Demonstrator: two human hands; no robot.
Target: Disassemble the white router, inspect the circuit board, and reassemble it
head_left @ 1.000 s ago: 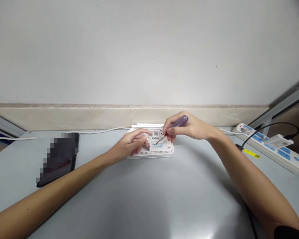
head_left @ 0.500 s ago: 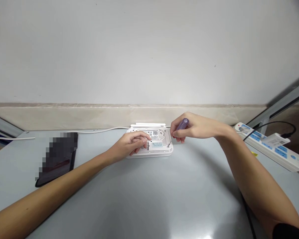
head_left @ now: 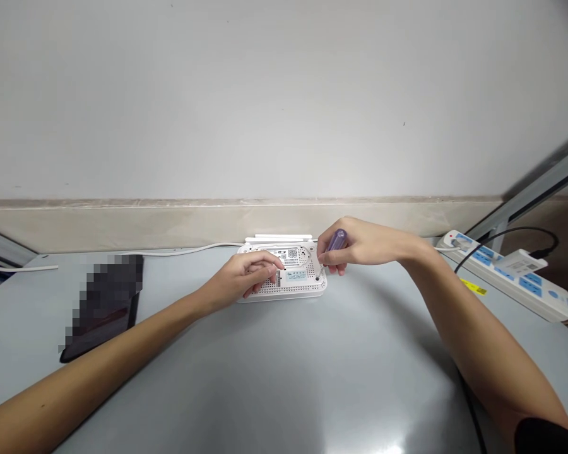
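A white router (head_left: 293,291) with antennas at its back lies on the grey table, its vented, labelled underside facing up. My left hand (head_left: 246,274) rests on the left part of this underside, fingers loosely bent and apart, holding nothing. My right hand (head_left: 355,243) grips a screwdriver by its purple handle (head_left: 337,239). The thin shaft slants down to the router's near right corner, by a screw hole. At this scale I cannot make out whether the tip sits in a screw.
To the left, a dark tablet-like device (head_left: 108,309), partly pixelated, lies on the table (head_left: 246,378). At the right stands a white power strip (head_left: 511,277) with a plugged-in adapter (head_left: 523,265) and black cable. A white cable (head_left: 194,250) runs along the wall (head_left: 284,113).
The view has shifted slightly. My right hand has tipped the screwdriver a little toward the router's near right corner. My left hand keeps its place on the router.
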